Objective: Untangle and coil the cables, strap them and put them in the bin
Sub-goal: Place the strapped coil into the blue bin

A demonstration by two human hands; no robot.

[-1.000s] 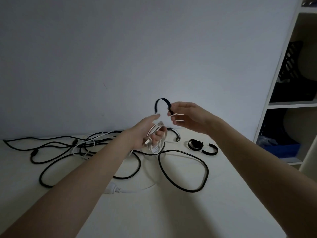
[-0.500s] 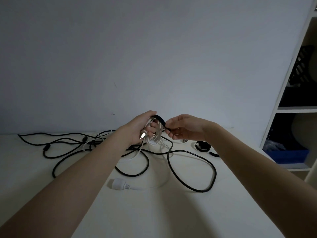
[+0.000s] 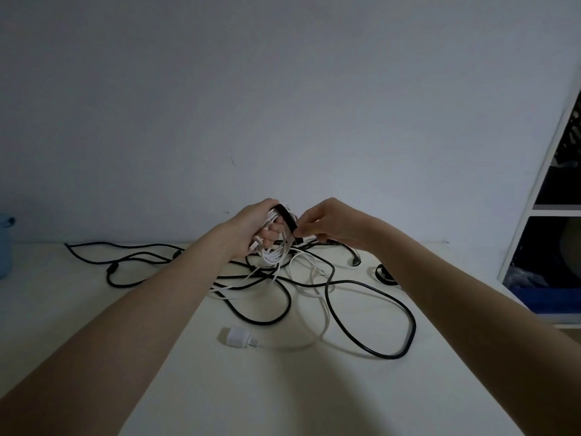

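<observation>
Now we see the table [image 3: 94, 357], where black cables [image 3: 371, 313] sprawl tangled beneath our hands. Above that tangle, our left hand [image 3: 251, 229] grips the white coil [image 3: 276, 251], held off the table. Our right hand [image 3: 333, 223] pinches the black strap [image 3: 287, 217] lying over the coil's top.

text: none legible | labels: none | brands: none | numbers: none | signs: none

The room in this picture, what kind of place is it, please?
Probably a home room or small office: a plain white table against a bare wall, and a white shelf unit holding a blue bin.
</observation>
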